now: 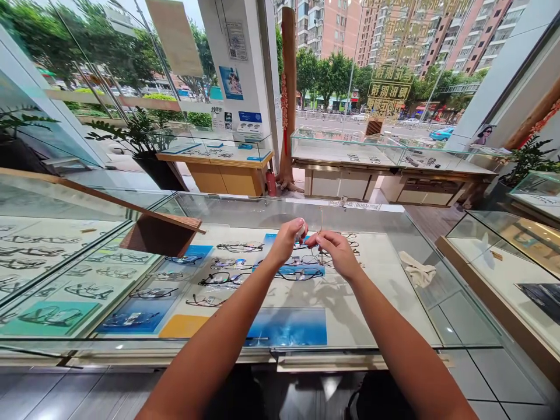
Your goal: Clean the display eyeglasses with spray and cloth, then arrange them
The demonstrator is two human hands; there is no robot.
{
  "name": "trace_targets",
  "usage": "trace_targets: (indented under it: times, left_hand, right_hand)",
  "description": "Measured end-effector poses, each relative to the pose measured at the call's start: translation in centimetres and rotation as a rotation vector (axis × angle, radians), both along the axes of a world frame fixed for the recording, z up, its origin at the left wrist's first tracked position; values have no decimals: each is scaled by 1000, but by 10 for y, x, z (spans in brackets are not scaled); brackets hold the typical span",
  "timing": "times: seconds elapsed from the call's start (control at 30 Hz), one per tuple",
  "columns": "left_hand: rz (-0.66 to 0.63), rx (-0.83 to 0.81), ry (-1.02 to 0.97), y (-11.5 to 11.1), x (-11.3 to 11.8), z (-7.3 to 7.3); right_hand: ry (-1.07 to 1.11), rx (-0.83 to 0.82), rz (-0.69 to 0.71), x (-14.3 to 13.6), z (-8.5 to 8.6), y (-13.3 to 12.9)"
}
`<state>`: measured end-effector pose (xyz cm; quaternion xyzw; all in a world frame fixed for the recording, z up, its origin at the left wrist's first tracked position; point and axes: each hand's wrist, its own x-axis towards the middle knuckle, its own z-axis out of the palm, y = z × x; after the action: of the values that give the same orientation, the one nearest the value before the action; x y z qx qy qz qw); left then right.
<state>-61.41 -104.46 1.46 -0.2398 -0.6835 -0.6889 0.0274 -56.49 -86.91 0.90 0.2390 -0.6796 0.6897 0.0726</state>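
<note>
Both my hands are raised over the glass display case (380, 341), close together. My left hand (286, 239) is closed, thumb up, around a small whitish thing (301, 231) mostly hidden by the fingers. With thumb and fingertips pinched, my right hand (339, 249) holds a thin-framed pair of eyeglasses (322, 220); one slim temple sticks upward, and the rest blends with the frames behind. Below lie rows of eyeglasses, among them a dark pair (300, 274) on a blue card and a black pair (223, 280) to the left.
A crumpled beige cloth (417, 269) lies at the right of the case. A brown wooden stand (161, 233) is at the left. Another glass case (503, 251) stands on the right. Farther back are display counters (219, 175), a wooden post (287, 99) and potted plants (149, 140) by the windows.
</note>
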Motion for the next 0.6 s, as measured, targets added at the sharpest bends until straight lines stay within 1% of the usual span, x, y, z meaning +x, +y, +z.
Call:
trace_targets:
  times: [0.17,0.33,0.47,0.6]
  left_hand:
    - [4,-44,-1,2,3,2]
    - [-26,-26,15,3,7,4]
    - [-19,-69,54,4,8,5]
    - [-20,-198,115,4,8,-3]
  right_hand:
    - [6,38,44,4,2,-2]
    - [5,36,64,2,0,1]
    - [-33,-59,12,-4,0,7]
    - [-101,-220,-31,-8,2,11]
